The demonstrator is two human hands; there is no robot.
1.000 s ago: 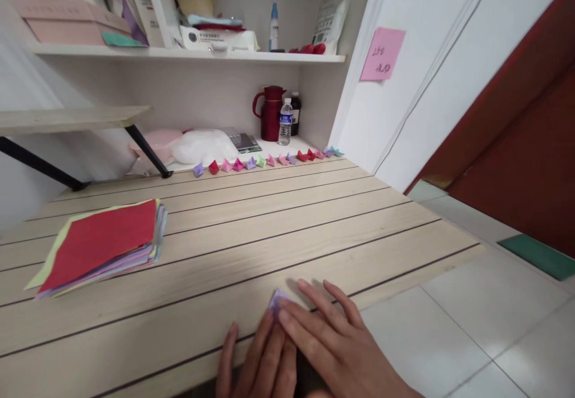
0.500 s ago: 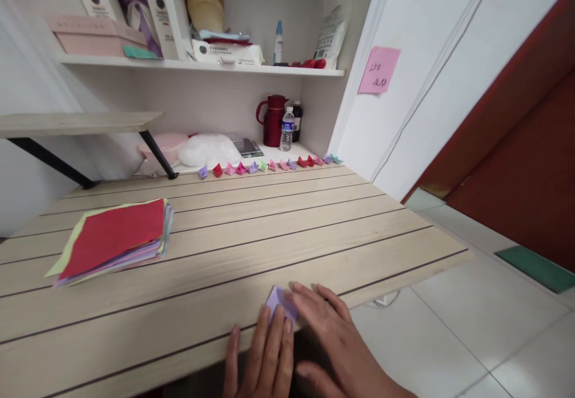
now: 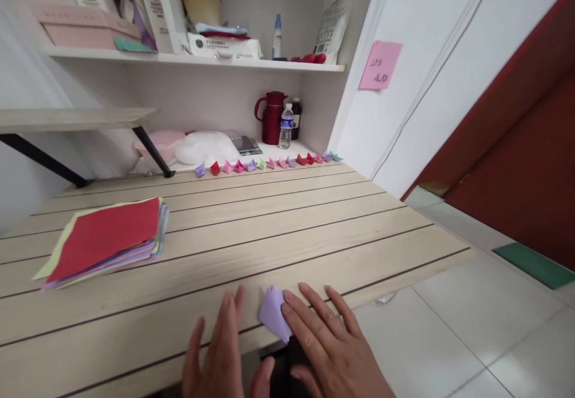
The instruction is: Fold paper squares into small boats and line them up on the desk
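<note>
A folded piece of purple paper [image 3: 273, 314] lies at the front edge of the wooden table, between my two hands. My right hand [image 3: 326, 332] rests palm down with its fingers spread, fingertips touching the paper's right side. To the left, my left hand [image 3: 220, 347] is apart from the paper, turned on its side with the thumb away from the fingers; nothing is in it. Along the table's far edge stands a row of several small folded paper pieces [image 3: 251, 165] in purple, red, pink, green and blue.
A stack of coloured paper sheets [image 3: 108, 239], red on top, lies at the left of the table [image 3: 251, 218]. Behind the row stand a dark red jug [image 3: 271, 119] and a water bottle [image 3: 286, 127]. A small raised shelf [image 3: 76, 119] is at the far left.
My left hand has come off the purple paper and moved left. The paper now shows more fully and has turned slightly. My right hand still touches it, with fingers more spread.
</note>
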